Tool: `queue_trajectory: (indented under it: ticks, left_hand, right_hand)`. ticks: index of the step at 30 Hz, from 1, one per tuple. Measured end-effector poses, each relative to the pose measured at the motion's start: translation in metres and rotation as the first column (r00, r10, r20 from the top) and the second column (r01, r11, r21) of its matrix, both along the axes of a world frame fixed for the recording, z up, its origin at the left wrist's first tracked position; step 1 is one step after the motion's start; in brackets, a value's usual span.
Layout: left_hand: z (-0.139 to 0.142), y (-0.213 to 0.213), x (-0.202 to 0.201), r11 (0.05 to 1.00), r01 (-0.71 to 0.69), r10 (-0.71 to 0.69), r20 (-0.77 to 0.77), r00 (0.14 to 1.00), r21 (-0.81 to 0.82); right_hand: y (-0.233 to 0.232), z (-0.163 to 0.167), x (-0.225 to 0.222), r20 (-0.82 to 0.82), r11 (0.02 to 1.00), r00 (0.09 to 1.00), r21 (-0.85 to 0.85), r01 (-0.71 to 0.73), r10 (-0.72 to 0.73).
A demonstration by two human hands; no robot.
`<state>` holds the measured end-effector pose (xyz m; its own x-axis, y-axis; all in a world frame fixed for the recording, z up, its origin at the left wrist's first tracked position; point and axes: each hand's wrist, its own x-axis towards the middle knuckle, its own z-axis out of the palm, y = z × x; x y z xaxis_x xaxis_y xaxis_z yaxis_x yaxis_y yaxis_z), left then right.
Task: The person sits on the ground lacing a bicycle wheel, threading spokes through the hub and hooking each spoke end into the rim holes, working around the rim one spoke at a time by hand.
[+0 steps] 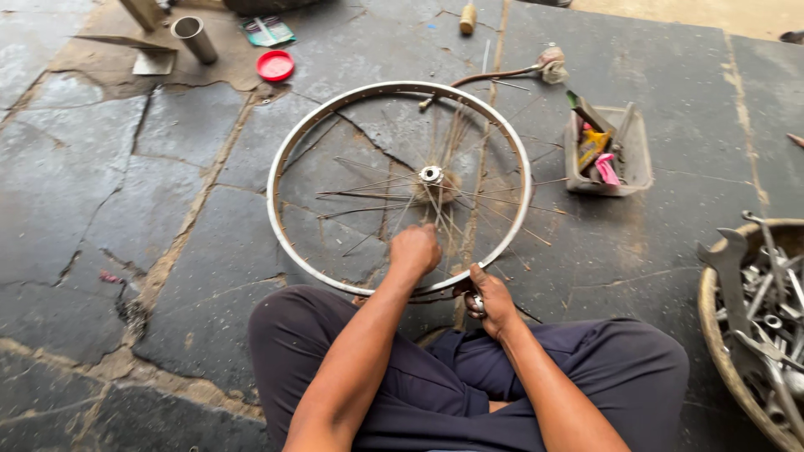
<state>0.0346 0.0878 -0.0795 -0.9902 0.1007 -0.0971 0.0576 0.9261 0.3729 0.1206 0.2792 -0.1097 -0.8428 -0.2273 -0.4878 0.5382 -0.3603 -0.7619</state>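
At the bottom of the frame, the left hand is reaching inside the bicycle wheel, fingers curled around spokes. The right hand is pinching a small metal piece at the rim's near edge. The wheel is lying flat on the cracked stone floor, center frame, with open floor lying to its left. A grey tray is sitting right of it, a red lid beyond.

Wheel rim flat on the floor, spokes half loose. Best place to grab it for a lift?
Grip the bare metal rim at its far-left arc, coming from outside the hoop with fingers curled under the edge. It lies flat, and the spokes hang loose and splayed round the hub, so neither gives a firm hold. The near arc is taken by the left hand and right hand.
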Motion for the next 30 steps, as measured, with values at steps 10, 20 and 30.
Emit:
queue_trajectory:
  ticks: [10, 20, 30]
  left_hand:
    - [0.013, -0.004, 0.005, 0.998, 0.021, -0.016, 0.095, 0.995, -0.053]
    - [0.018, 0.002, 0.027, 0.996, -0.026, 0.038, 0.147, 0.988, -0.082]
    - [0.031, 0.004, 0.056, 0.997, -0.061, 0.056, 0.082, 0.995, 0.054]
  right_hand:
    - [-0.002, 0.000, 0.001, 0.016, 0.971, 0.999, 0.237, 0.024, -0.028]
    - [0.004, -0.006, 0.004, 0.041, 0.870, 0.999, 0.493, -0.024, 0.005]
    - [0.105, 0.024, 0.011, -0.222, 0.780, 0.921, 0.491, 0.388, -0.318]
